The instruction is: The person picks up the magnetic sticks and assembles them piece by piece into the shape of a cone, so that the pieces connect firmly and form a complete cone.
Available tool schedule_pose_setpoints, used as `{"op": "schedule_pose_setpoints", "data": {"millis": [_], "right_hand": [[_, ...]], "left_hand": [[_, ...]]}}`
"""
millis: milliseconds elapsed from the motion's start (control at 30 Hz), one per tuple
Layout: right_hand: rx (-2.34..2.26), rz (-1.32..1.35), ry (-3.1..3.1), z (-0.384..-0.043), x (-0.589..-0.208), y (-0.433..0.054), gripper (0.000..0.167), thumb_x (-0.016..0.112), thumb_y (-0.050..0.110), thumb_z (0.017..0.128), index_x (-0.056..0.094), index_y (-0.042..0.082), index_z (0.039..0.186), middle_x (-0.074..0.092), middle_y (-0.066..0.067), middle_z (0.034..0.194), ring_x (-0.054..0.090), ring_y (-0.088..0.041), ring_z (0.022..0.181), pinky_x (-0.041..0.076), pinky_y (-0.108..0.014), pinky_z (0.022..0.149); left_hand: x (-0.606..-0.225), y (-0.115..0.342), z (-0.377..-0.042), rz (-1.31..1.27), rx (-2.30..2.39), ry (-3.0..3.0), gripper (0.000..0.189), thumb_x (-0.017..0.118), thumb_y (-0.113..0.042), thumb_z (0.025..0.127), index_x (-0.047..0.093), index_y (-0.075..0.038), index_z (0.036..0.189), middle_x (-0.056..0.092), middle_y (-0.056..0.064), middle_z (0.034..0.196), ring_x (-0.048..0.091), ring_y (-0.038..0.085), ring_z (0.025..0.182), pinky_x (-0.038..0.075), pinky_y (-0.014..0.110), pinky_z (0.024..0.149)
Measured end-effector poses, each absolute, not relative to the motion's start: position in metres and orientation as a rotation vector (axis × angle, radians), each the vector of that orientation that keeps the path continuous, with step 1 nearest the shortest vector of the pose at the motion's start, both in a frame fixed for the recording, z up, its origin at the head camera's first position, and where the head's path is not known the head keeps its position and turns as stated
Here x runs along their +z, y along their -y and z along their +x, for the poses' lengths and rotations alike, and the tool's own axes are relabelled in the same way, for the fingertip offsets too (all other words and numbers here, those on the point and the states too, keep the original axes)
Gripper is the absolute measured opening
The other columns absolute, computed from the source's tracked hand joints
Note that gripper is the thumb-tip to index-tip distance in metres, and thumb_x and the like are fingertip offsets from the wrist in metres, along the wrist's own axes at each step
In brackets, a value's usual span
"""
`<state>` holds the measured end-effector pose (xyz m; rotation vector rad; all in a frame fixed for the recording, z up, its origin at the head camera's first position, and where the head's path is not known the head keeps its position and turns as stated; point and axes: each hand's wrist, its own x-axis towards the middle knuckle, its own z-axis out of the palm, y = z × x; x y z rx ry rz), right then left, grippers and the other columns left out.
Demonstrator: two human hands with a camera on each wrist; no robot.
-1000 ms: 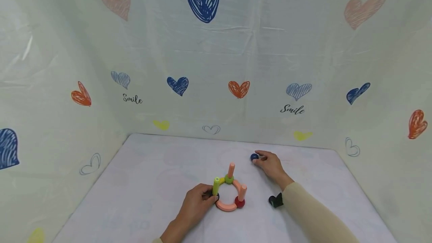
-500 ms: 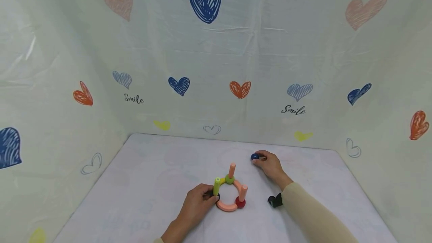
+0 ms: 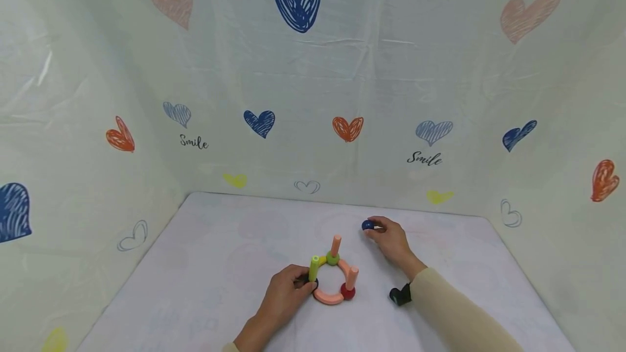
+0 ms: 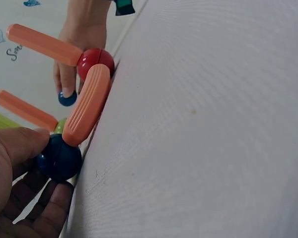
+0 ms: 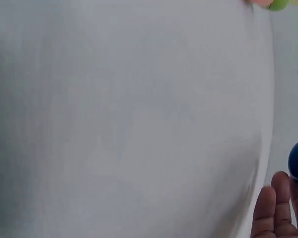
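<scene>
My left hand [image 3: 283,295] pinches a dark blue ball [image 4: 59,157] at the near left corner of a ring built from toy balls and curved bars. The ring has a red ball [image 3: 348,291], a green ball [image 3: 332,258], orange curved bars [image 4: 87,106] and a short yellow bar [image 3: 321,261]. Orange rods [image 3: 336,245] stand up from the red and green balls, and a lime rod [image 3: 313,269] rises from the dark blue one. Farther back on the right, my right hand [image 3: 391,239] holds a separate blue ball [image 3: 368,225] between thumb and fingers.
Everything is on a white-covered table [image 3: 235,232]. A white curtain [image 3: 303,80] printed with hearts surrounds its back and sides. A small dark object [image 3: 401,294] shows beside the right sleeve [image 3: 455,308].
</scene>
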<state>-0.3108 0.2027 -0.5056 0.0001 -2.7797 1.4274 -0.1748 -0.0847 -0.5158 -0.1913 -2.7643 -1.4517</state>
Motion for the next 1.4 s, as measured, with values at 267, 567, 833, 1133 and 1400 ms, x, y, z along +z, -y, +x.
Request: {"op": "schedule_pose_setpoints", "data": {"millis": [267,567,833,1133,1400], "right_hand": [[1.421,0.072,2.758,-0.295,-0.492,-0.192,0.043,0.079,0.018,0.096,0.069,0.01,0.137,0.072,-0.015,0.13,0.069,-0.03,0.115,0.06,-0.044,0.098],[1.495,0.148,2.732,-0.278,-0.472,-0.182,0.042,0.08,0.017,0.095,0.07,0.01,0.136,0.074,-0.012,0.126,0.072,-0.029,0.115,0.06,-0.043,0.097],[1.499,0.177,2.707,-0.265,-0.456,-0.177,0.042,0.08,0.017,0.095,0.071,0.01,0.135,0.076,-0.011,0.123,0.073,-0.026,0.109,0.061,-0.042,0.094],[1.517,0.251,2.683,-0.253,-0.44,-0.171,0.04,0.08,0.017,0.095,0.072,0.009,0.133,0.078,-0.007,0.115,0.074,-0.023,0.105,0.062,-0.042,0.093],[1.478,0.341,2.666,-0.249,-0.434,-0.159,0.038,0.083,0.017,0.092,0.075,0.011,0.13,0.079,-0.002,0.11,0.07,-0.019,0.102,0.06,-0.031,0.085]], "left_hand": [[-0.518,0.084,-0.175,-0.185,-1.459,2.763,0.027,0.083,-0.02,0.092,0.076,-0.009,0.116,0.072,-0.001,0.109,0.072,0.015,0.101,0.061,0.025,0.081],[-0.517,0.084,-0.174,-0.188,-1.434,2.753,0.028,0.083,-0.021,0.092,0.076,-0.009,0.116,0.072,-0.001,0.11,0.072,0.015,0.102,0.061,0.026,0.082],[-0.515,0.084,-0.174,-0.189,-1.4,2.755,0.029,0.084,-0.022,0.091,0.076,-0.009,0.116,0.073,-0.001,0.11,0.072,0.014,0.1,0.061,0.028,0.081],[-0.515,0.082,-0.174,-0.18,-1.378,2.758,0.03,0.085,-0.02,0.091,0.076,-0.008,0.116,0.073,0.0,0.11,0.072,0.015,0.1,0.061,0.027,0.081],[-0.515,0.08,-0.173,-0.159,-1.4,2.742,0.035,0.085,-0.023,0.09,0.075,-0.01,0.121,0.072,-0.001,0.111,0.071,0.014,0.101,0.06,0.025,0.081]]}}
